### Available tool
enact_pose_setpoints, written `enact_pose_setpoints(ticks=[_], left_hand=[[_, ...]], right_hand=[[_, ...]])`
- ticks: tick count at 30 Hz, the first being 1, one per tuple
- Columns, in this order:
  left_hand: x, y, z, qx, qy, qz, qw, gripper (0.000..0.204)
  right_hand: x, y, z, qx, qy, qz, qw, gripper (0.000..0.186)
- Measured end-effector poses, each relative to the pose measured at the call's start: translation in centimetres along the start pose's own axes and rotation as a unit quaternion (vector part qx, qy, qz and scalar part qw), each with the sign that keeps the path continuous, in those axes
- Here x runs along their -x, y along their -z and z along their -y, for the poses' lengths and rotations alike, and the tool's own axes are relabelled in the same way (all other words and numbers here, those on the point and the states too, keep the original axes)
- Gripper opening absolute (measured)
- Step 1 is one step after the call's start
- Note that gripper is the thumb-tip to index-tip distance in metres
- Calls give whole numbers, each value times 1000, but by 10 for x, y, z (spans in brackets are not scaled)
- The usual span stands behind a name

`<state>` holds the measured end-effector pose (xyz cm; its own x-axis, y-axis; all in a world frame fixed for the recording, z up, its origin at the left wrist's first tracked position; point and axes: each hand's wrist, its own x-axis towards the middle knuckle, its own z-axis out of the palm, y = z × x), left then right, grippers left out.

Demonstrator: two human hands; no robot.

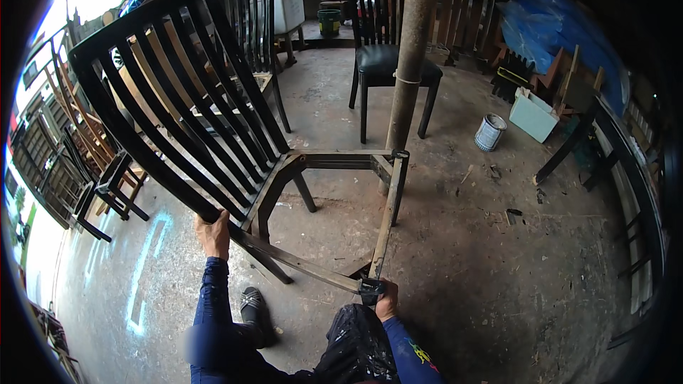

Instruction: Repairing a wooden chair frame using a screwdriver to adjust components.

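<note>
In front of me stands a black slat-back chair frame (188, 103) with no seat panel, so the floor shows through its opening. Bare wood shows along the top of its seat rails (306, 264). My left hand (213, 235) is wrapped round the back post, just where the backrest meets the side rail. At the near front corner, my right hand (386, 300) grips the top of the black front leg (371, 290); part of its fingers is hidden behind that corner. Corner braces join the rails inside the frame.
A rusty pole (413, 50) rises just beyond the seat frame. Behind it is a black chair with a padded seat (384, 61). A paint can (490, 132) and a white box (533, 115) are at right, near another dark frame (626, 163). More chair frames (114, 181) stand left.
</note>
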<state>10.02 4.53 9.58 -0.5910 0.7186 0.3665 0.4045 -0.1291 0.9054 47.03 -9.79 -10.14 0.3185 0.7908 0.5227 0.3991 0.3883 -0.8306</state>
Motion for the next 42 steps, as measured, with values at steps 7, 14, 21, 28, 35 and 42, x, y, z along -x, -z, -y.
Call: enact_pose_setpoints(ticks=[7, 14, 21, 28, 35, 42], left_hand=[[-5, 3, -3, 5, 46, 5, 999, 18], [-8, 0, 3, 23, 68, 14, 997, 20], [-8, 0, 8, 46, 52, 23, 997, 18], [-9, -1, 11, 30, 44, 21, 998, 19], [-7, -1, 8, 38, 45, 18, 998, 19], [-8, -3, 9, 70, 58, 16, 996, 17]], right_hand=[[23, 2, -34, 113, 68, -3, 991, 33], [35, -1, -59, 120, 70, -33, 990, 19], [36, 0, -58, 89, 18, -9, 996, 23], [32, 3, -52, 83, 16, 4, 996, 29], [32, 2, -53, 105, 66, -12, 992, 29], [34, 1, -56, 71, 23, -2, 997, 27]])
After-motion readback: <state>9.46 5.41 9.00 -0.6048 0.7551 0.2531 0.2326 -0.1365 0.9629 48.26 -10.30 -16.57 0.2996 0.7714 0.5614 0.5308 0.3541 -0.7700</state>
